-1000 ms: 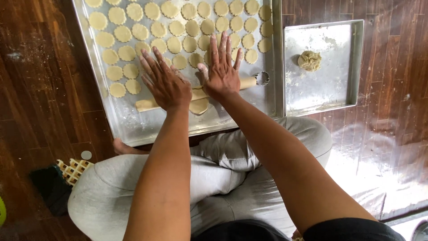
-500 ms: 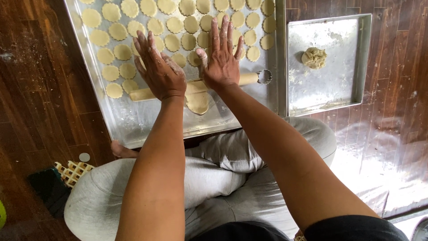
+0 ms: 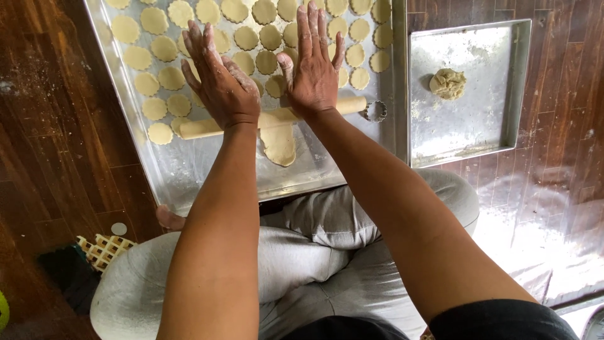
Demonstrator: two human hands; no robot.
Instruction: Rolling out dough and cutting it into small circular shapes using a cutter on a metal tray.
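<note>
On the big metal tray [image 3: 157, 170], rows of cut dough rounds [image 3: 155, 80] lie to the left and beyond the hands. The left hand [image 3: 220, 82] and right hand [image 3: 314, 69] press flat, fingers spread, on the wooden rolling pin [image 3: 195, 128], gripping nothing. Under it lies a dough sheet [image 3: 279, 143]. A fluted cutter [image 3: 375, 111] lies just beside the pin's right end, and a dough lump [image 3: 448, 83] sits in the smaller tray [image 3: 503, 119]. Since half a second ago, the pin has rolled farther from the body.

free: bare strip of big tray [image 3: 189, 170] nearest the knees | blocked: cut dough rounds [image 3: 157, 82] ahead, cutter [image 3: 375, 111] right, rolling pin [image 3: 201, 128] across
</note>
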